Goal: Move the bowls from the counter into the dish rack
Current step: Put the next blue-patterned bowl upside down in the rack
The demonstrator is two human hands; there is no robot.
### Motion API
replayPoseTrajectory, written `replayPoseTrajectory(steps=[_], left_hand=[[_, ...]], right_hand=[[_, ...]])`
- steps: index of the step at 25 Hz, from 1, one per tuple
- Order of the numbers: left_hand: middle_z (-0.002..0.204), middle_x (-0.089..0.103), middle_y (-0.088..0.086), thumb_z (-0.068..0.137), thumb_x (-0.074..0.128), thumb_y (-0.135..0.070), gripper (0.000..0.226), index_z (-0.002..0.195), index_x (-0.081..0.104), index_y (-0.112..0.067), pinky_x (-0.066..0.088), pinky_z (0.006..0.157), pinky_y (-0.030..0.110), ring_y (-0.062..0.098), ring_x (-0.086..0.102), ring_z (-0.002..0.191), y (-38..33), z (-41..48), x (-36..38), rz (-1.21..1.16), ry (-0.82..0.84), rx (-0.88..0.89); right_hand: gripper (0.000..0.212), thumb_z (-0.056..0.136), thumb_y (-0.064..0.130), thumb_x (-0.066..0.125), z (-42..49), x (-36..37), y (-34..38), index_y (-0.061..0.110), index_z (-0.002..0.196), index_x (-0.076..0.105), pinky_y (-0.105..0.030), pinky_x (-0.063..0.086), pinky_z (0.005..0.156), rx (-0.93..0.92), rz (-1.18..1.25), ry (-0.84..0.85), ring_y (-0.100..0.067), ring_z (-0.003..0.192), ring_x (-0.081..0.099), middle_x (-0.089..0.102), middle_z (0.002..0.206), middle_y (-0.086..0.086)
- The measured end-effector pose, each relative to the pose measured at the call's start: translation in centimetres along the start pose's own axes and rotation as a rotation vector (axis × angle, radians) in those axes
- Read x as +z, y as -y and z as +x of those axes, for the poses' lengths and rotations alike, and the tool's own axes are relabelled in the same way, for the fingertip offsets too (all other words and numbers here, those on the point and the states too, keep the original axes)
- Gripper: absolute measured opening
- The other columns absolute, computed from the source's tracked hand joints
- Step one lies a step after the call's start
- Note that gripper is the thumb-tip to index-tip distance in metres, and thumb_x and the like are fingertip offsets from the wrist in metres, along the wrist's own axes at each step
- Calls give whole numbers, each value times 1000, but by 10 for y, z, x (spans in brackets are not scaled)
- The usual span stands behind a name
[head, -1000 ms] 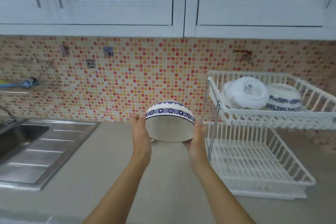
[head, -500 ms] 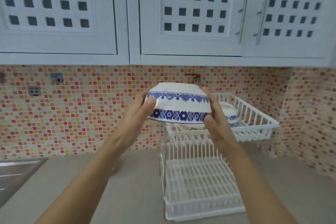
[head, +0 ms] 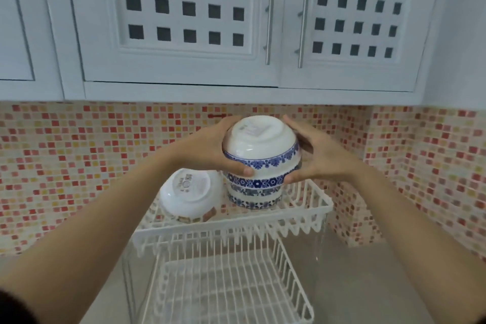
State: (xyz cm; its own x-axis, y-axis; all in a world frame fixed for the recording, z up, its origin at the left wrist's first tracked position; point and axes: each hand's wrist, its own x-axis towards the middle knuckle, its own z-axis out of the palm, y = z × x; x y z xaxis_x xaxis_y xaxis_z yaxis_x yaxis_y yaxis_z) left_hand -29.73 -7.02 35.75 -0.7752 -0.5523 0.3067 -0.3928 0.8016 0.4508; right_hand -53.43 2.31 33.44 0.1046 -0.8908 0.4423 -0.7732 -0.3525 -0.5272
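I hold a white bowl with blue flower bands (head: 260, 147) upside down between both hands. My left hand (head: 210, 150) grips its left side and my right hand (head: 318, 158) its right side. The bowl sits over a blue-patterned bowl (head: 253, 196) that lies upside down in the upper tier of the white dish rack (head: 231, 226). Whether the two bowls touch I cannot tell. A second white bowl (head: 189, 196) lies tilted, bottom up, at the left of the same tier.
The rack's lower tier (head: 226, 292) holds nothing visible. White wall cupboards (head: 184, 21) with metal handles hang close above the rack. A mosaic-tiled wall stands behind and turns a corner at the right. Grey counter (head: 349, 281) runs around the rack.
Both hands have carried the bowl right and forward over the rack's upper tier and lowered it onto the blue-patterned bowl there. The view has moved closer to the rack.
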Motion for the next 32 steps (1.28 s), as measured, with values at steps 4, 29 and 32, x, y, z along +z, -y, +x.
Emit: replayPoseTrajectory(steps=[4, 29, 32], left_hand=[[157, 26, -5, 60, 82, -52, 126, 151, -1, -29, 31, 113, 36, 21, 36, 139, 13, 56, 28, 120, 98, -130], [157, 27, -3, 66, 78, -51, 111, 151, 10, -29, 31, 114, 41, 25, 30, 142, 45, 126, 76, 316, 401, -600], [157, 27, -1, 67, 76, -53, 112, 152, 8, -27, 33, 111, 41, 26, 32, 142, 40, 128, 76, 369, 412, -604]], right_hand=[[133, 43, 54, 88, 27, -7, -62, 30, 151, 15, -40, 29, 117, 27, -92, 82, -5, 140, 30, 22, 157, 15], [112, 58, 40, 87, 90, 30, -138, 35, 146, 17, -36, 36, 110, 49, -354, 466, -16, 135, 37, 37, 149, 10], [112, 57, 40, 87, 90, 29, -134, 37, 145, 18, -37, 35, 111, 58, -380, 466, -16, 135, 37, 37, 149, 11]])
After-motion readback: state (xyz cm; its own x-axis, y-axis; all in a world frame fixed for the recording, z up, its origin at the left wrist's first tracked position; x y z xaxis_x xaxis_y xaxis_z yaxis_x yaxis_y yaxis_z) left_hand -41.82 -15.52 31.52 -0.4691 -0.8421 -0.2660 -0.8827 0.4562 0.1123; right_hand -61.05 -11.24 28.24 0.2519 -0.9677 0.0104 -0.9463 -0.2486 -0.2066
